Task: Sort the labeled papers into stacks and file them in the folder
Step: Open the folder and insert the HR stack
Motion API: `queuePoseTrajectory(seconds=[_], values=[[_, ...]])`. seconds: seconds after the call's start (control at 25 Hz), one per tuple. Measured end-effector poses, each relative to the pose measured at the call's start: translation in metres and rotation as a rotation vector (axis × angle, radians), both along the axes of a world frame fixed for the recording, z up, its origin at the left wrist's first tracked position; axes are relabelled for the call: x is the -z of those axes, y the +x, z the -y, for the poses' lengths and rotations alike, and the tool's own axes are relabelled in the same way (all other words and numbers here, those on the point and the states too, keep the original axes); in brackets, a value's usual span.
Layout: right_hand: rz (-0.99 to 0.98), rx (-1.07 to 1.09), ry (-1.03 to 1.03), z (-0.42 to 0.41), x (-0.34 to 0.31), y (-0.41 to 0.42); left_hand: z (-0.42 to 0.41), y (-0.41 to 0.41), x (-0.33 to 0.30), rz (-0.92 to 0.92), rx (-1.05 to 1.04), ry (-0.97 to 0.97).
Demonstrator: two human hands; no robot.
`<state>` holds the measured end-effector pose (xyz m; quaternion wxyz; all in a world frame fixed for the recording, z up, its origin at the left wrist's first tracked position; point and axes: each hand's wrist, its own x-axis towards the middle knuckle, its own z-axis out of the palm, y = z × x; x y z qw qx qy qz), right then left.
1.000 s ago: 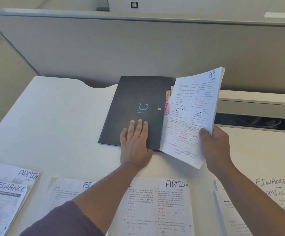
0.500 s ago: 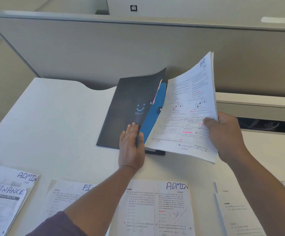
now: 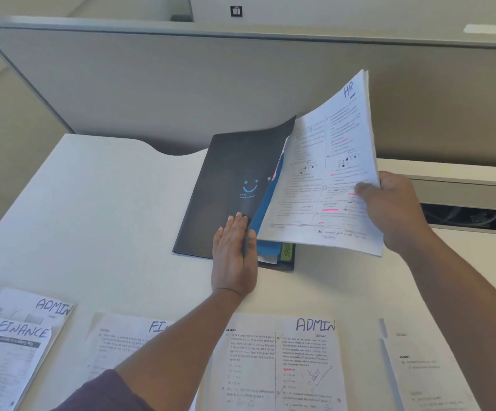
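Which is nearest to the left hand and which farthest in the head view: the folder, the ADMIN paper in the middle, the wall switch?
1. Folder: the left hand lifts its cover.
2. ADMIN paper: on the table, near edge.
3. Wall switch: beyond the partition.

It was an office cubicle: a grey fabric partition panel (image 3: pixel 241 93) backed a white laminate desk (image 3: pixel 92 209) with a recessed cable tray (image 3: pixel 472 215).
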<state>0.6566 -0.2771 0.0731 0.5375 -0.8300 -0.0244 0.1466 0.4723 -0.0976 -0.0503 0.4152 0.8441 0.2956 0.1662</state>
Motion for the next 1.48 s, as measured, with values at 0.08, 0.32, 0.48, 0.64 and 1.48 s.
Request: queuePoseTrajectory(seconds=[0.08,0.32,0.48,0.64,1.48], values=[[-0.022,0.002,0.003,-0.005,0.012,-0.006,0.001,0.0,-0.001,-0.009,0.001,0.007],[-0.122,0.012,0.049,-0.01,0.031,-0.016,0.0,0.001,-0.002,-0.018,0.009,0.031],[-0.148,-0.011,0.069,-0.016,0.033,-0.012,0.0,0.001,-0.001,-0.012,0.021,0.049],[-0.187,-0.006,0.097,-0.03,0.038,-0.012,-0.002,0.001,0.002,-0.06,0.066,0.14],[-0.127,-0.08,0.03,-0.046,0.078,-0.05,-0.001,-0.001,-0.002,-0.116,0.207,0.376]])
